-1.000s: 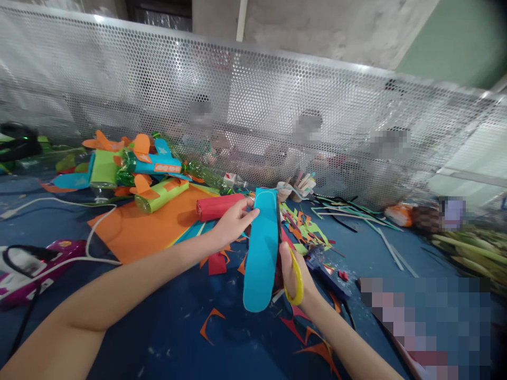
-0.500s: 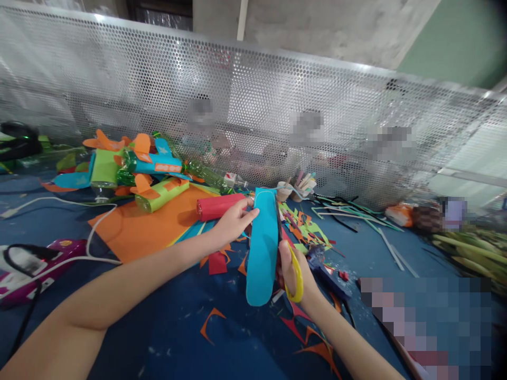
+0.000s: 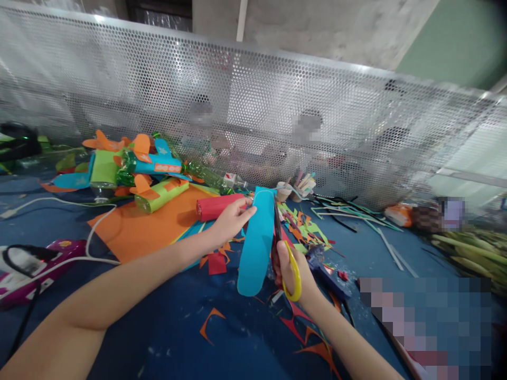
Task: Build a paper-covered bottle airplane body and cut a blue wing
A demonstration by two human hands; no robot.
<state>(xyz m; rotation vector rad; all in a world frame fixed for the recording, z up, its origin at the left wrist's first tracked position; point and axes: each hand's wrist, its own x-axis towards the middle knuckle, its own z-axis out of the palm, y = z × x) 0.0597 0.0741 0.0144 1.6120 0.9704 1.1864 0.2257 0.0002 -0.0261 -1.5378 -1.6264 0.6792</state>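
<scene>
A long blue strip of paper (image 3: 256, 243) with a rounded lower end is pinched at its upper left edge by my left hand (image 3: 234, 217). Near its top a faint curved line is drawn. My right hand (image 3: 291, 269) grips a pair of scissors (image 3: 293, 279) with yellow handles. The dark blades point away from me along the strip's right edge, close to its upper right corner. Some of my right fingers are hidden behind the handles. Behind my left hand lies a red paper-wrapped bottle (image 3: 217, 207).
Orange sheets (image 3: 119, 232) and decorated bottles (image 3: 154, 163) lie at left, beside a purple power strip (image 3: 59, 253) with cables. Colourful paper scraps (image 3: 311, 232) and a dark blue glue gun (image 3: 328, 274) lie right of my hands. A perforated metal screen (image 3: 253, 105) stands behind.
The blue strip's lower end has swung to the left and slightly up, away from the scissors. Both hands have hardly moved and keep their holds.
</scene>
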